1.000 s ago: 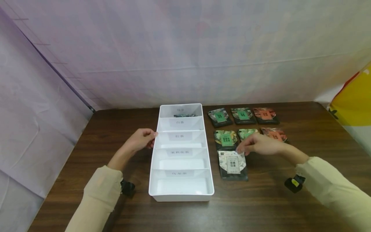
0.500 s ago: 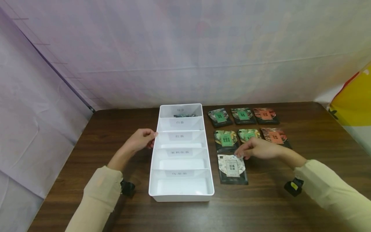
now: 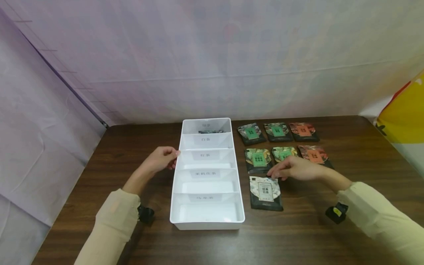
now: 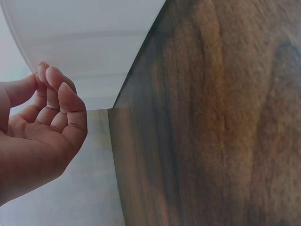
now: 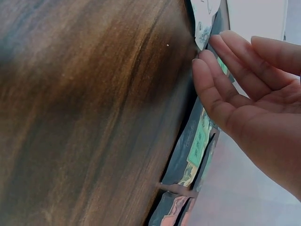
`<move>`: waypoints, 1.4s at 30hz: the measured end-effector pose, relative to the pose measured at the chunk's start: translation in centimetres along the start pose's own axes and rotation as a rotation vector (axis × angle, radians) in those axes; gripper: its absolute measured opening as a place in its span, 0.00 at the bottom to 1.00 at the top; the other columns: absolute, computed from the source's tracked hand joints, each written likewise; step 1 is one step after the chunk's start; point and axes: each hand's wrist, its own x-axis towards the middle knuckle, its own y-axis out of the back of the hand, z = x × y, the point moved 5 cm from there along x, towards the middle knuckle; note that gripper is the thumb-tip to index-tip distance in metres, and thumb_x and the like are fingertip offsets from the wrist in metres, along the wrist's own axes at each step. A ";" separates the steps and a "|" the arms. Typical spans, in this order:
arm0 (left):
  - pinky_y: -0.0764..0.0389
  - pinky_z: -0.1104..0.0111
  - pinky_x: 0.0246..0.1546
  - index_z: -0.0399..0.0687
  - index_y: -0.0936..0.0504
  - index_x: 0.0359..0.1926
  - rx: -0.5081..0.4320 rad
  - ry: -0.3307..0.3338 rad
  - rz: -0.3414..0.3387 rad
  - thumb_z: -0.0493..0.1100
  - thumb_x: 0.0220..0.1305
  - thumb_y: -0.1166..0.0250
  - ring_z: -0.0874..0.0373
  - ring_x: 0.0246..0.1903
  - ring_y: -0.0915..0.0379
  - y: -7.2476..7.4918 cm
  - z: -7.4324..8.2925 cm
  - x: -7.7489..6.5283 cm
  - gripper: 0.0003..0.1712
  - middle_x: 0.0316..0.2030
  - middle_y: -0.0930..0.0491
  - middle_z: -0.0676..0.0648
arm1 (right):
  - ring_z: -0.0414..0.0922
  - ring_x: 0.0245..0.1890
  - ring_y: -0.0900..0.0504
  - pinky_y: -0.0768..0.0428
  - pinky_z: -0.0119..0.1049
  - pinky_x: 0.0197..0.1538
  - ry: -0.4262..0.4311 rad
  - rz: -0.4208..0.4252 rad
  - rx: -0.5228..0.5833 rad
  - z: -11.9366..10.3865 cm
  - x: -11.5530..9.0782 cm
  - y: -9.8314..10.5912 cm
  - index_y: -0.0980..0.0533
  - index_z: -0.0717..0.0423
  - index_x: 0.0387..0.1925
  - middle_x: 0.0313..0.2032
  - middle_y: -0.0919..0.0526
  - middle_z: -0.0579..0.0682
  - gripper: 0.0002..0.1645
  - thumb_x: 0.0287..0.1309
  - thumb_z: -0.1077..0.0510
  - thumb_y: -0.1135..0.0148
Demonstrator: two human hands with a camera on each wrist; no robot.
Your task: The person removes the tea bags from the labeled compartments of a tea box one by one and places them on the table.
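My left hand (image 3: 162, 159) pinches the left rim of a white divided box (image 3: 207, 225) between thumb and fingertips; the left wrist view shows the box wall (image 4: 94, 52) beside these fingers. A black tea sachet with a white floral top (image 3: 265, 193) lies flat to the right of the box. Just beyond its top edge is my right hand (image 3: 294, 168), fingers extended and thumb apart in the right wrist view, holding nothing. The fingertips are close to the sachet's corner (image 5: 202, 35); whether they touch it I cannot tell. One dark sachet (image 3: 212, 131) lies in the box's farthest compartment.
Two yellow-green sachets (image 3: 259, 160) lie behind the white-topped one. Farther back are teal-labelled sachets (image 3: 251, 133), with orange-red sachets (image 3: 303, 131) at the right. The box compartments carry paper labels. A pale curtain (image 3: 212, 62) hangs behind the brown wooden table (image 3: 139, 239).
The white-topped sachet has slid towards me, away from the yellow-green ones, with my right fingers on it. Those fingers have since come off its top. The left hand stays on the box rim.
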 end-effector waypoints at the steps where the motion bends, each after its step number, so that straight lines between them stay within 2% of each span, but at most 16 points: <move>1: 0.27 0.69 0.25 0.30 0.28 0.31 0.001 0.002 0.000 0.37 0.68 0.49 0.60 0.21 0.32 0.0 0.0 0.0 0.13 0.19 0.30 0.48 | 0.51 0.47 0.24 0.22 0.37 0.41 -0.001 0.003 0.003 0.0 0.0 0.0 0.22 0.66 0.43 0.49 0.23 0.61 0.14 0.62 0.61 0.47; 10: 0.26 0.67 0.27 0.30 0.28 0.33 0.005 0.012 -0.002 0.38 0.68 0.50 0.60 0.22 0.32 0.0 0.1 -0.1 0.13 0.20 0.29 0.48 | 0.53 0.48 0.24 0.22 0.37 0.42 -0.015 0.012 0.009 -0.1 0.0 0.3 0.23 0.66 0.44 0.50 0.24 0.61 0.15 0.62 0.60 0.47; 21: 0.26 0.67 0.26 0.30 0.28 0.31 0.003 0.007 -0.002 0.38 0.68 0.49 0.60 0.21 0.32 0.0 0.1 -0.1 0.13 0.19 0.30 0.48 | 0.57 0.46 0.23 0.22 0.41 0.42 0.034 0.025 0.022 -1.1 0.0 1.2 0.25 0.69 0.48 0.48 0.23 0.63 0.17 0.63 0.61 0.48; 32: 0.26 0.68 0.26 0.31 0.27 0.32 0.000 0.027 0.006 0.38 0.68 0.50 0.59 0.22 0.32 0.0 0.0 -0.1 0.13 0.20 0.29 0.47 | 0.57 0.46 0.24 0.22 0.37 0.43 0.021 0.052 0.010 -1.9 0.4 1.8 0.26 0.70 0.48 0.48 0.24 0.63 0.16 0.63 0.62 0.49; 42: 0.25 0.66 0.27 0.31 0.27 0.32 0.002 0.034 0.007 0.38 0.68 0.49 0.60 0.22 0.32 -0.1 -0.1 -0.1 0.13 0.20 0.29 0.47 | 0.57 0.44 0.23 0.24 0.46 0.45 0.009 0.077 -0.001 -3.4 1.1 2.8 0.26 0.68 0.49 0.47 0.23 0.64 0.17 0.63 0.60 0.49</move>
